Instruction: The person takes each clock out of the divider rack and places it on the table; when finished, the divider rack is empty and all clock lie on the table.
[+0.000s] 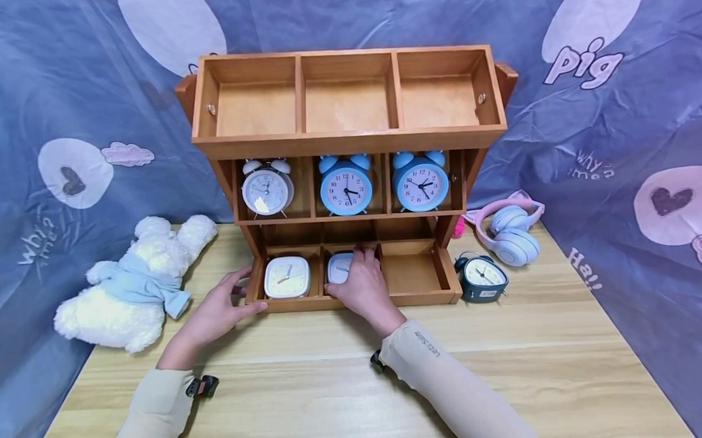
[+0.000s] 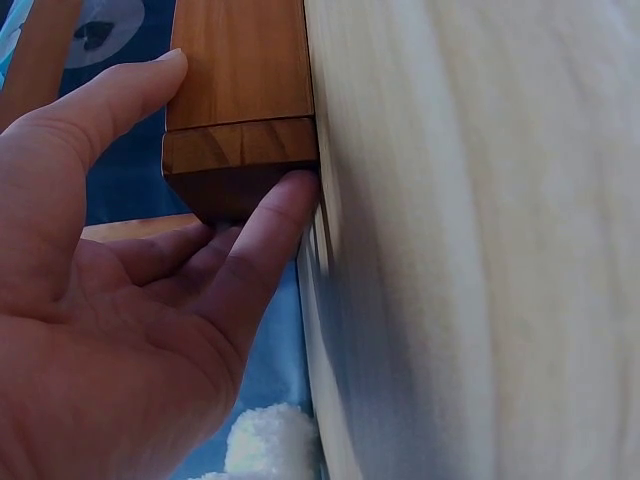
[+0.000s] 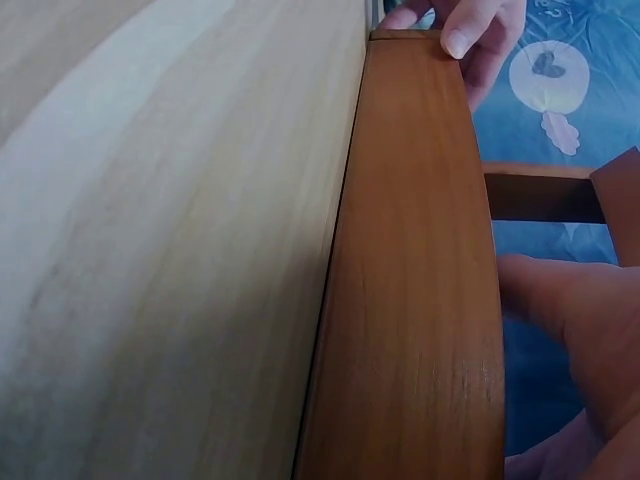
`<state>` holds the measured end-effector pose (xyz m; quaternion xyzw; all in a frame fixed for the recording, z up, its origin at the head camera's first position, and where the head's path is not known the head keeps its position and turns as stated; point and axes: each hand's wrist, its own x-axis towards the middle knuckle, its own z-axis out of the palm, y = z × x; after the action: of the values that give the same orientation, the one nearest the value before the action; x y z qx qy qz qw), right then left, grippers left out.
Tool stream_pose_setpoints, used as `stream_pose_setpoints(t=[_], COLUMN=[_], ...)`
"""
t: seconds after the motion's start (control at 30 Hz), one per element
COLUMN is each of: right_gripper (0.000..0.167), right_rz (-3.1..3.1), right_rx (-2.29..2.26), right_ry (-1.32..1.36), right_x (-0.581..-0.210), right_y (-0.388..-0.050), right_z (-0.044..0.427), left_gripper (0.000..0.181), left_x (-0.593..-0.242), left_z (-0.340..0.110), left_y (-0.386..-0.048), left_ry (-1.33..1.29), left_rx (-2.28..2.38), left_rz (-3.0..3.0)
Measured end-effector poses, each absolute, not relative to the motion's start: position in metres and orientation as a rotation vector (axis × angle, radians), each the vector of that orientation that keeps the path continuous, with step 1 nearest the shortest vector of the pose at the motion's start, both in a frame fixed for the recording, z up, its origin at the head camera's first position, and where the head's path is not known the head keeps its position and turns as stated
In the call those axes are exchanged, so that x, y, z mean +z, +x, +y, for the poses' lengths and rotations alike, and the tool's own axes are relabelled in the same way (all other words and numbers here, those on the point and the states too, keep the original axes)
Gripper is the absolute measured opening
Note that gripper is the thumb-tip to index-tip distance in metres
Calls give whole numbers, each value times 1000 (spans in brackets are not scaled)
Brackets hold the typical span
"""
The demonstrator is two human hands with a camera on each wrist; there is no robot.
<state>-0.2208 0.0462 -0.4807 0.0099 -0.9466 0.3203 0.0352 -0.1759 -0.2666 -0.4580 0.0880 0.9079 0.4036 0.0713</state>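
Far left, the backdrop [image 1: 4,97] reads "why me?" beside a white plush [image 1: 127,297]. My left hand [image 1: 218,310] clasps the wooden rack's [image 1: 354,302] lower left corner; only the left wrist view shows my index finger against the board's end, near the tabletop [image 2: 480,250]. White square clock [image 1: 287,277] in the left compartment. Next, bottom middle compartment: my right hand [image 1: 362,285] grasps a pale-faced, dark-rimmed clock [image 1: 338,268], partly covered; the front board hides it from my right wrist, so exact finger contact is uncertain. Right sleeve [image 1: 458,387]: "LetsSlim". Farther right, backdrop: "pig", "Hai!"
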Motion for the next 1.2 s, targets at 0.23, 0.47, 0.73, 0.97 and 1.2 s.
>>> stream_pose_setpoints(t=[0.23, 0.47, 0.73, 0.97, 1.2], right_gripper=[106, 101, 96, 99, 103], right_rz=[-2906, -2797, -2799, -2782, -2774], right_rx=[1067, 1052, 1058, 1092, 1127], right_ry=[26, 127, 94, 123, 132], right_x=[-462, -469, -451, -442, -434], right_y=[-213, -208, -197, -194, -185], right_z=[45, 47, 45, 50, 58], left_gripper=[94, 95, 94, 96, 96], left_x=[-460, -460, -459, -459, -458], left_z=[-267, -267, -267, -266, -266], left_y=[-176, -176, -177, -177, -176], left_ry=[258, 260, 262, 257, 266], left_rx=[1205, 1197, 1210, 1205, 1191], left_rz=[2741, 2742, 2736, 2737, 2741])
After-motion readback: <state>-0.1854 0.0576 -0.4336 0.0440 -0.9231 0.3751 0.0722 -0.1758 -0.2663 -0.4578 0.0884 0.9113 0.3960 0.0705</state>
